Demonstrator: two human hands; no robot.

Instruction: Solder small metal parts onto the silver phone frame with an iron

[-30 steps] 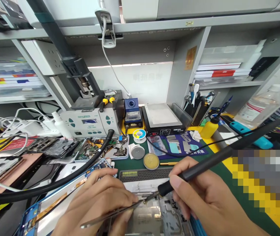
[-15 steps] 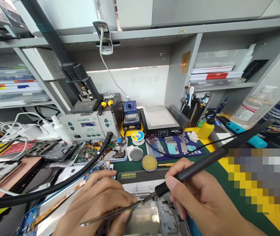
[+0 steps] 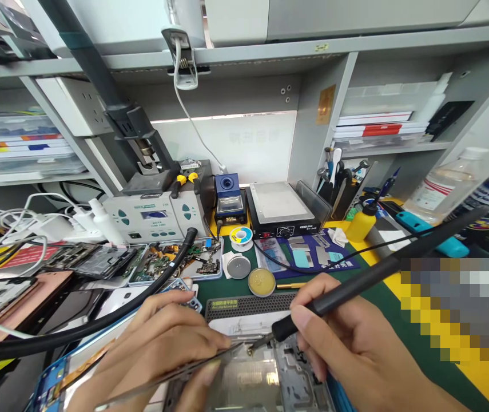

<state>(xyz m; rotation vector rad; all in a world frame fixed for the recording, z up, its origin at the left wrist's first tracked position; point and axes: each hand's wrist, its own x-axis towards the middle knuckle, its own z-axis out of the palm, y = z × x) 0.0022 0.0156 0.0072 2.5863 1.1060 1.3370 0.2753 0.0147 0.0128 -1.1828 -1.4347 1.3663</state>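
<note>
right hand (image 3: 356, 352): closed in a pen grip round the black iron (image 3: 356, 283), thumb on top; the tip slants down past the fingertips to a small brassy spot on the phone (image 3: 265, 380).
left hand (image 3: 162, 349): fingers pinched shut on thin tweezers (image 3: 171, 377), whose points meet the iron's tip between the two hands.
phone: lies opened under and between the hands, its metal frame and shields bare, at the near edge of the table (image 3: 381, 303); its lower part is out of view.
mat (image 3: 248, 303): black ribbed strip just beyond the fingertips, against the phone's far end.
flux tin (image 3: 262, 282): open, just beyond the mat, past the right thumb; a grey tin (image 3: 239, 266) and a solder spool (image 3: 242, 234) sit farther out.
hose (image 3: 98, 323): thick and black, sweeps past the left hand's outer side up to the station (image 3: 154, 214).
progress: looks midway. the phone is already opened down to the frame, and tip and tweezers are both on one joint. whether the solder has flowed is too small to tell, and nothing is put back together yet.
</note>
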